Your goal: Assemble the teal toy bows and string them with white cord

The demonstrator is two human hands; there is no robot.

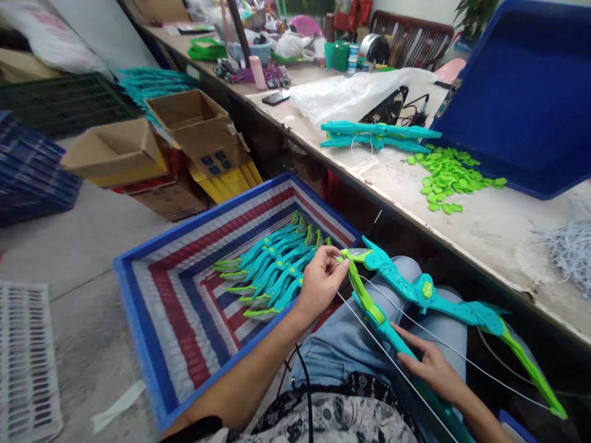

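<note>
Across my lap lies a turquoise and green toy bow (446, 301) with white string. My left hand (323, 274) pinches the green tip where its string ends, beside the bow's upper left end. My right hand (427, 360) is closed around the turquoise lower limb (392, 338), thumb and fingers on either side of it. The string runs in two white lines down to the right. Several similar bows (277, 264) lie in a row inside the striped, lined crate (184, 332) to the left.
On the worktable (498, 246) are folded turquoise bow parts (378, 135), a pile of green discs (447, 178), a blue bin (521, 104), a phone (276, 98) and white strings (570, 249). Cardboard boxes (194, 129) stand beyond the crate.
</note>
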